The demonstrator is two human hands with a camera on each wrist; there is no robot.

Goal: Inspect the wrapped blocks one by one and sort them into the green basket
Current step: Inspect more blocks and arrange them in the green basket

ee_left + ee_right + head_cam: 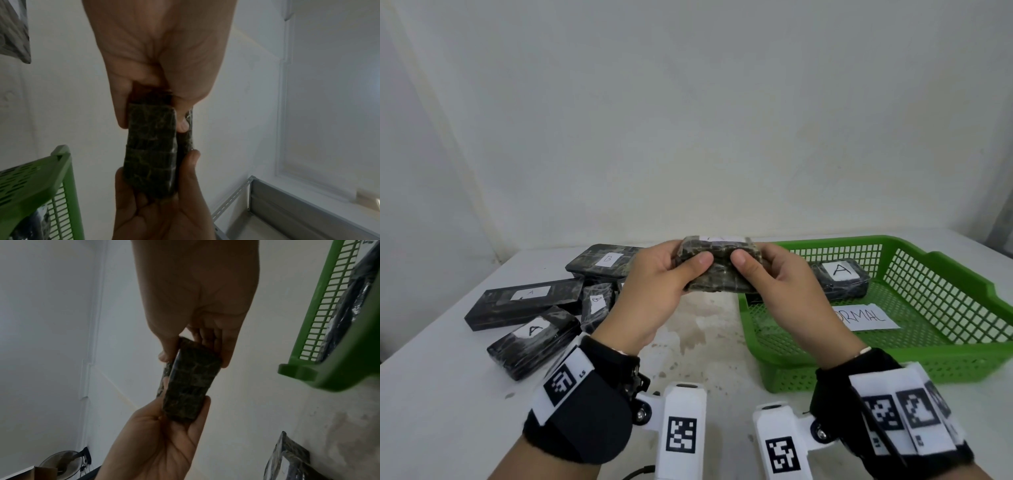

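Both hands hold one dark wrapped block (717, 270) up in the air above the table's middle, with a white label on its far top face. My left hand (681, 263) grips its left end and my right hand (753, 260) grips its right end, thumbs on the near face. The left wrist view shows the block (152, 151) end-on between the two hands, and so does the right wrist view (191, 382). The green basket (835, 240) stands at the right. In it lie a block marked A (839, 277) and a paper slip (866, 317) reading "NORMAL".
A pile of wrapped blocks lies on the white table (448, 394) at the left: one marked B (606, 262) at the back, a long one marked A (527, 301), a small B (597, 305) and a near A (534, 337). A bare wall rises behind.
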